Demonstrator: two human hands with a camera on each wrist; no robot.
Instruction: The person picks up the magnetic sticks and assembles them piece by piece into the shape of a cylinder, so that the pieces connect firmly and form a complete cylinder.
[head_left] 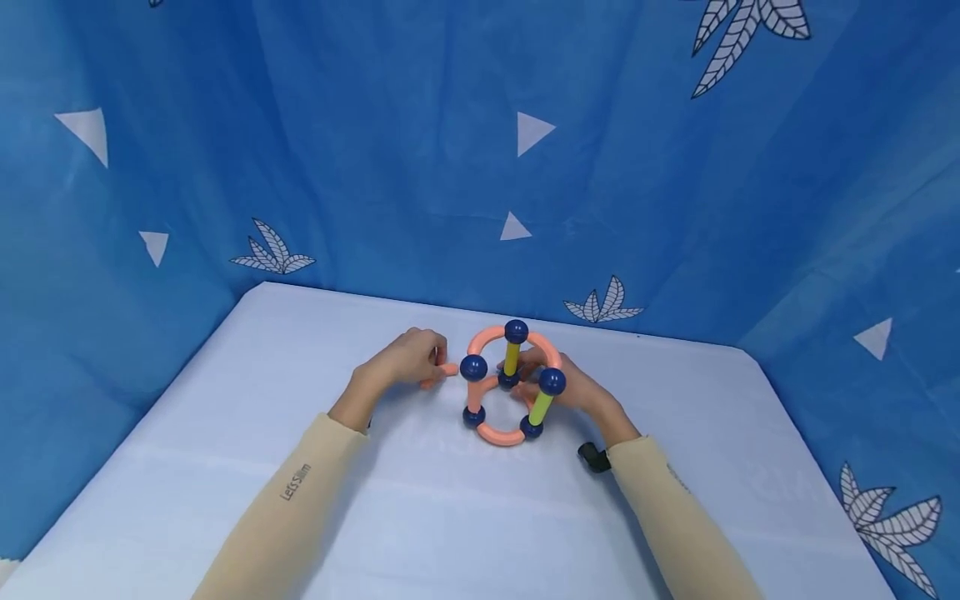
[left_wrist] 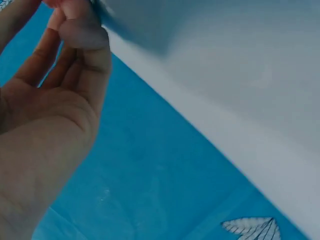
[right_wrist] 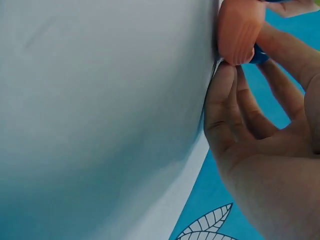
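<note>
A toy frame of navy balls and coloured rods stands on the white table. Its upper ring has a coral curved rod (head_left: 545, 348) and a navy ball (head_left: 516, 331) at the back. Below hang a yellow rod (head_left: 512, 358), a lime green rod (head_left: 540, 408) and a coral upright (head_left: 474, 396). My right hand (head_left: 566, 385) holds the frame from its right side, fingers around the lower back part. The right wrist view shows a ridged coral rod (right_wrist: 240, 32) at those fingertips. Left of the frame, my left hand (head_left: 411, 357) pinches a coral rod piece (head_left: 448, 369), partly hidden by the fingers.
The white table (head_left: 450, 517) ends at a blue curtain (head_left: 420, 167) with leaf and triangle prints, which hangs behind it and at both sides. A small black object (head_left: 594, 457) shows beside the right wrist. Cream sleeves (head_left: 292, 500) cover both forearms.
</note>
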